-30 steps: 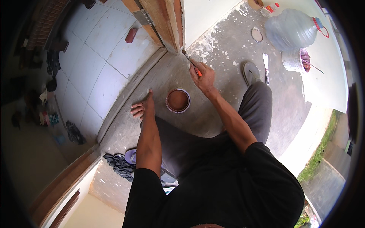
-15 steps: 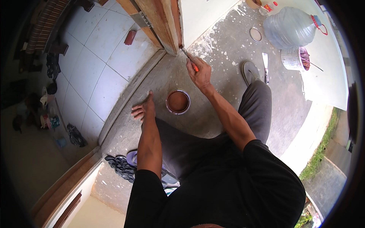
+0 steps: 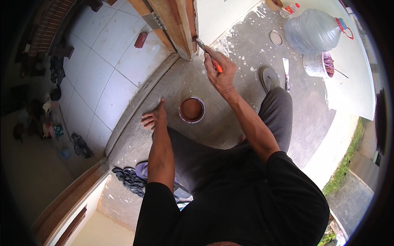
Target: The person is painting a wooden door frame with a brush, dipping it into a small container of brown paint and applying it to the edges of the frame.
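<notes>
My right hand [image 3: 221, 71] grips an orange-handled brush [image 3: 218, 65], its tip touching the edge of the wooden door frame [image 3: 177, 24] where it meets the white wall [image 3: 217, 18]. My left hand [image 3: 155, 115] is open with fingers spread, hanging at my left knee near the raised concrete threshold [image 3: 131, 114]; whether it touches the floor I cannot tell. An open tin of brown paint [image 3: 191, 110] stands on the concrete floor between my hands. A metal hinge [image 3: 157, 20] shows on the frame.
A scraper [image 3: 287, 74], tin lid [image 3: 276, 38], bucket with tools [image 3: 312, 64] and large water jug [image 3: 310, 30] are to the right. A sandalled foot [image 3: 269, 80] rests beside them. Tiles [image 3: 104, 61] with a red block [image 3: 140, 40] lie left, dark plastic [image 3: 129, 180] behind me.
My right hand and the brush have moved upward along the frame's edge, away from its base. My left hand stays about where it was.
</notes>
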{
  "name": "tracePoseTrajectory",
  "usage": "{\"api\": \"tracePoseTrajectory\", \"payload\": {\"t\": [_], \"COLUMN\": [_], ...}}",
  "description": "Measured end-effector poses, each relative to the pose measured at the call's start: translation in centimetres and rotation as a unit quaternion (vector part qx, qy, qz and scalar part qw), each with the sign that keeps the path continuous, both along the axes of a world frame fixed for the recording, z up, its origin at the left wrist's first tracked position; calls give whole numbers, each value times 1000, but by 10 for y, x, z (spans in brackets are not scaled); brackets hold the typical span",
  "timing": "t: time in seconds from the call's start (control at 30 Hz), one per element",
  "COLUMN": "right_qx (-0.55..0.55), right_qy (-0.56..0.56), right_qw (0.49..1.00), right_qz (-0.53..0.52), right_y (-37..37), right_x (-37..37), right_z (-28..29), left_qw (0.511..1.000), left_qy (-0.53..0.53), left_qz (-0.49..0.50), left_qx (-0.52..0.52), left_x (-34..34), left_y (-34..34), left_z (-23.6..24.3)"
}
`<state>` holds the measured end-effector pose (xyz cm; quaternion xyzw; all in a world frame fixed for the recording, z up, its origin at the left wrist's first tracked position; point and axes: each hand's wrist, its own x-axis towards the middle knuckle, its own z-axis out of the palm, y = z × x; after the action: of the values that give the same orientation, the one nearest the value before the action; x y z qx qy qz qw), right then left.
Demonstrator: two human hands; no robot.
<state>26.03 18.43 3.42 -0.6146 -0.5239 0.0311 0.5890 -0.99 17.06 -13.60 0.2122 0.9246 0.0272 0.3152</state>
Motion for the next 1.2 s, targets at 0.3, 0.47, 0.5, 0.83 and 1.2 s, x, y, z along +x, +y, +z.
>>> {"api": "tracePoseTrajectory", "payload": {"t": [0.3, 0.47, 0.5, 0.83, 1.2], "right_qx": [55, 115, 117, -56, -80], "right_qy": [-11, -51, -62, -69, -50], "right_qw": [998, 992, 991, 995, 995], "right_qz": [-3, -7, -12, 42, 23], "right_y": [-2, -13, -19, -44, -18], "right_x": [4, 11, 11, 16, 10], "right_z": [47, 73, 75, -9, -62], "left_qw": [1000, 1000, 1000, 1000, 1000], "left_qy": [17, 23, 23, 20, 9], "left_qz": [-2, -1, 2, 3, -4], "left_qx": [-5, -13, -16, -15, 0], "left_x": [1, 0, -1, 1, 0], "left_y": [1, 2, 2, 2, 0], "left_z": [-4, -4, -4, -2, -6]}}
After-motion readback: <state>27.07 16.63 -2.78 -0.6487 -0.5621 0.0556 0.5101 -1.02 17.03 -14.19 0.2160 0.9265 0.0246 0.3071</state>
